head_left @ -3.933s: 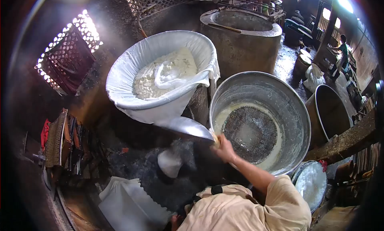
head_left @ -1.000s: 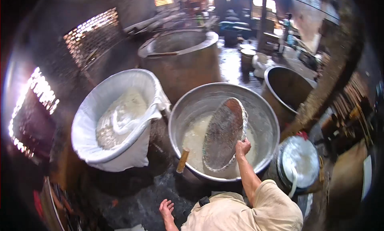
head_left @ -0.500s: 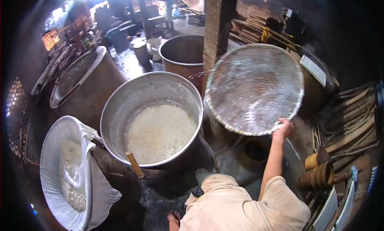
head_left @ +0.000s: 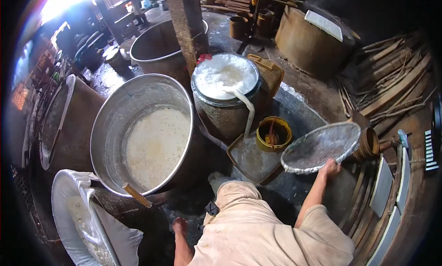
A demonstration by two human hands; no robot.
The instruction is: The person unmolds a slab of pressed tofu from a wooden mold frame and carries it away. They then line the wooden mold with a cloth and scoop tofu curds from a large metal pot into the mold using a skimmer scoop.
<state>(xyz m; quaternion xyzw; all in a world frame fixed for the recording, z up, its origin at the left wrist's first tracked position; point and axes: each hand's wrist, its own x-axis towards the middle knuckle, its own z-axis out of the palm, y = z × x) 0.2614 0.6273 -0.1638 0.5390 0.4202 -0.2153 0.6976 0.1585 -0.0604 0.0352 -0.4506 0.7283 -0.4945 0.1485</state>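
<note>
My right hand (head_left: 330, 167) grips the near rim of a round mesh sieve (head_left: 322, 146), held out at the right beside a yellow bucket (head_left: 274, 134). Low in the view, my left hand (head_left: 179, 225) hangs by my body, its fingers too small to make out. To the left stands a large metal vat (head_left: 107, 128) with pale liquid (head_left: 159, 141) in its bottom. A wooden handle (head_left: 137, 195) sticks out over the vat's near rim. At the lower left, a cloth-lined basin (head_left: 64, 210) holds a whitish mass (head_left: 87, 229).
A foam-topped barrel (head_left: 225, 77) with a pale hose (head_left: 248, 109) stands behind the bucket. A post (head_left: 186, 26) rises beside a second vat (head_left: 156, 40). Firewood (head_left: 396, 81) lies at the right. A person (head_left: 134, 5) stands far back.
My right hand first released the ladle, then lifted the sieve from the metal vat and carried it right and lower. The view has turned right. The wooden handle now leans on the vat's rim.
</note>
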